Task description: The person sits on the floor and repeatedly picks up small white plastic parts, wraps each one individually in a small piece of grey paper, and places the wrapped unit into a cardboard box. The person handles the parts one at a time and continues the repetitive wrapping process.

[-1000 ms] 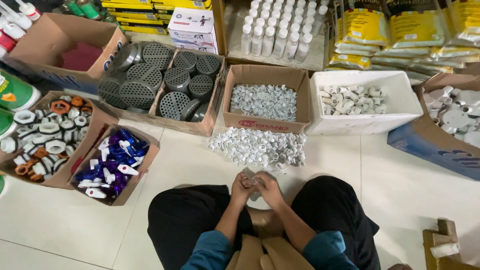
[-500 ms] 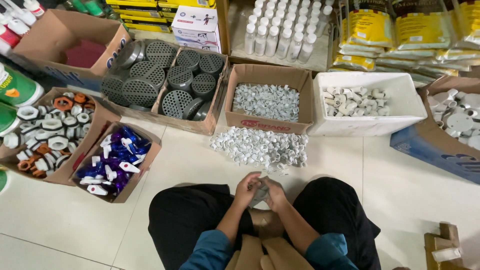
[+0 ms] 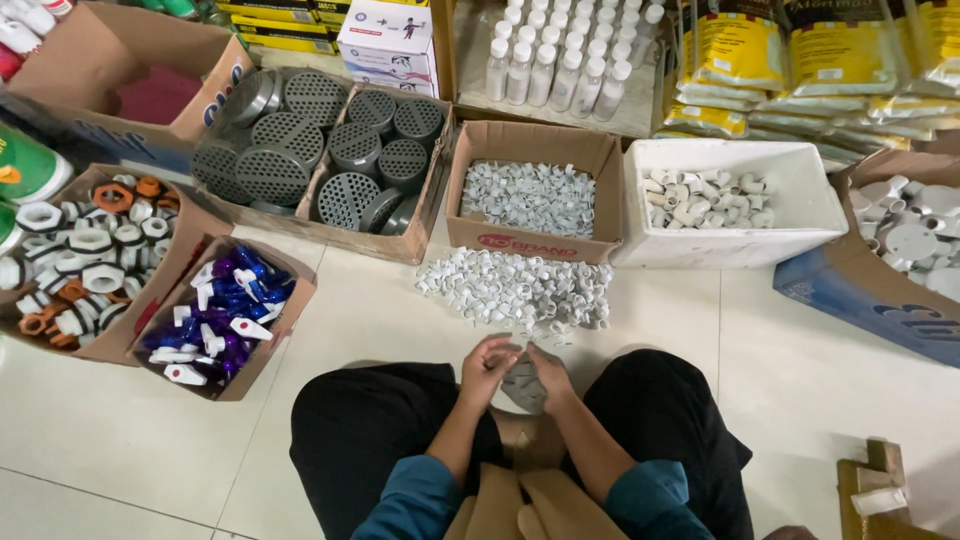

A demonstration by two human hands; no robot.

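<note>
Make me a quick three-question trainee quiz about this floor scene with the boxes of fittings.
1. True or false: the pile of small white fittings lies loose on the floor tiles.
2. Which container holds the dark perforated round covers? A) white tub B) cardboard box C) blue box
3. Fill in: the left hand and right hand meet over a small clear ____.

Key: 1 true; 2 B; 3 bag, though it is partly hidden by both hands.

Hardware stockroom: boxes of plastic fittings (image 3: 531, 197) crowd the floor.
</note>
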